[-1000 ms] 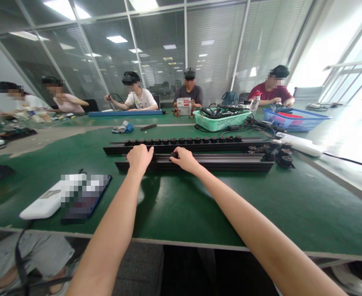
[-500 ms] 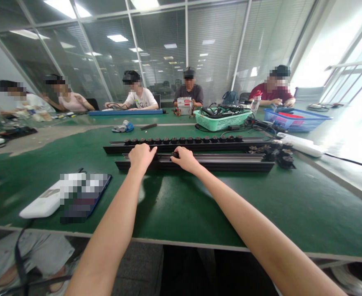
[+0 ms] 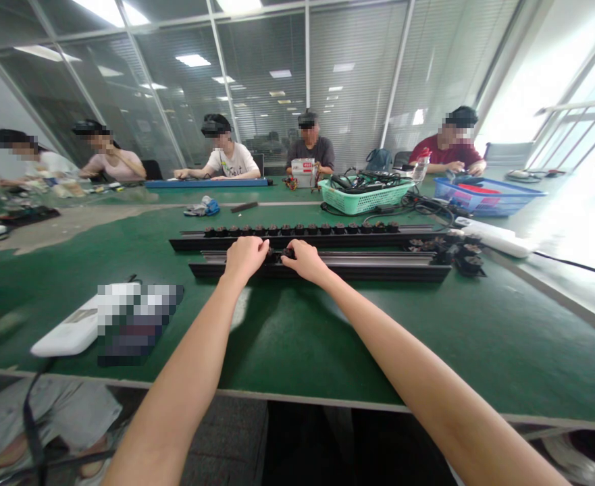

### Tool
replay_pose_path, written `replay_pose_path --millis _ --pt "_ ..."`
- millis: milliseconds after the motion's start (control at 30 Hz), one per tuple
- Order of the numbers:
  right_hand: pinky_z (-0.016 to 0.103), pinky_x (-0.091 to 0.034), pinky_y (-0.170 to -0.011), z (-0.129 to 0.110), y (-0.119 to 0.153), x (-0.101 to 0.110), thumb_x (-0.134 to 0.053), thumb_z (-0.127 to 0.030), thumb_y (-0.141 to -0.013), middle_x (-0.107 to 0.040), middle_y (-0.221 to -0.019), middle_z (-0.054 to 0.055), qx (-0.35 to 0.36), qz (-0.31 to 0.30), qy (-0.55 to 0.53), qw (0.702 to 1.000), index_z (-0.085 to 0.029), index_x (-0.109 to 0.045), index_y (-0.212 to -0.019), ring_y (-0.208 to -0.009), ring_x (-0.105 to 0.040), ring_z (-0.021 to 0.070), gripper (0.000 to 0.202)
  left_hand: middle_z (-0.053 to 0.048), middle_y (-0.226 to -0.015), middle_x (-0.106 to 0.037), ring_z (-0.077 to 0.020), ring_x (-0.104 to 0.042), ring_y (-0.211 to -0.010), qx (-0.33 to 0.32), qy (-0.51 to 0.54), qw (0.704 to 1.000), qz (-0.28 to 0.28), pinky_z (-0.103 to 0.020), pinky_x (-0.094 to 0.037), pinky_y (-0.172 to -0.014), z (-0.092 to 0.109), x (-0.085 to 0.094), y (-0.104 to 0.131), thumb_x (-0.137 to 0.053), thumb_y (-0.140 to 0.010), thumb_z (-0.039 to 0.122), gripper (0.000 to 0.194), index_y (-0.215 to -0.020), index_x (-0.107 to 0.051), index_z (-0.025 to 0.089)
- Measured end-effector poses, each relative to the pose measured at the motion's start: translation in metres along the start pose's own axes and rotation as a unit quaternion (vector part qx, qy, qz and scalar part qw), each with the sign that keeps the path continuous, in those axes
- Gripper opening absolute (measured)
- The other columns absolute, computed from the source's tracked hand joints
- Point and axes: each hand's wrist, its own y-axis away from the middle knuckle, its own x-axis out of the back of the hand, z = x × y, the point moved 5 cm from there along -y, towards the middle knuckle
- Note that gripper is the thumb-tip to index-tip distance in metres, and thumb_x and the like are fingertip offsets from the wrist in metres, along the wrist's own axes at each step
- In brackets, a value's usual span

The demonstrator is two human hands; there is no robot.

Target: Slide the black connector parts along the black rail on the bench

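A long black metal rail [image 3: 368, 272] with a silvery channel lies across the table in front of me. At its left half, my left hand [image 3: 246, 259] is closed, fingers curled over the channel at a small black piece. Just to its right, my right hand [image 3: 304, 262] pinches another small black piece [image 3: 288, 253] in the same channel. My fingers partly hide both pieces. Behind this rail lies a second black rail [image 3: 186, 244], with a row of small black round pieces [image 3: 311, 230] set along it. More loose black pieces [image 3: 469, 260] lie in a cluster at the right ends.
A white device [image 3: 69, 332] and a blurred phone [image 3: 148, 331] lie at left. A green basket [image 3: 368, 200] of cables and a blue basket [image 3: 510, 204] stand behind, right. A white power strip [image 3: 500, 239] lies at right. Several people sit across the table.
My left hand has slid right along the near rail and is now close to my right hand. My right hand has stayed in place.
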Motion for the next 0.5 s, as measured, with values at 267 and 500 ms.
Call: replay_pose_path --millis 267,500 --pt "0.038 -0.041 -0.096 -0.0002 0.0009 0.0007 -0.06 -0.032 -0.095 -0.067 -0.121 0.013 -0.001 -0.006 0.006 1.0 -0.016 -0.06 -0.114 -0.111 -0.061 0.0258 0.025 -0.013 -0.094 -0.077 -0.0282 -0.072 -0.092 -0.025 0.002 1.0 0.013 -0.035 -0.053 -0.081 0.0045 -0.0031 0.0008 -0.037 -0.102 0.044 0.048 -0.087 -0.076 0.021" --pt "0.039 -0.041 -0.096 -0.0006 0.0041 0.0019 -0.059 -0.031 -0.094 -0.066 -0.122 0.013 -0.007 0.001 0.005 1.0 -0.016 -0.06 -0.114 -0.112 -0.06 0.0265 0.025 -0.014 -0.098 -0.077 -0.0274 -0.072 -0.093 -0.019 0.004 1.0 0.006 -0.034 -0.052 -0.083 0.0069 -0.0018 0.0018 -0.037 -0.103 0.045 0.049 -0.09 -0.076 0.021"
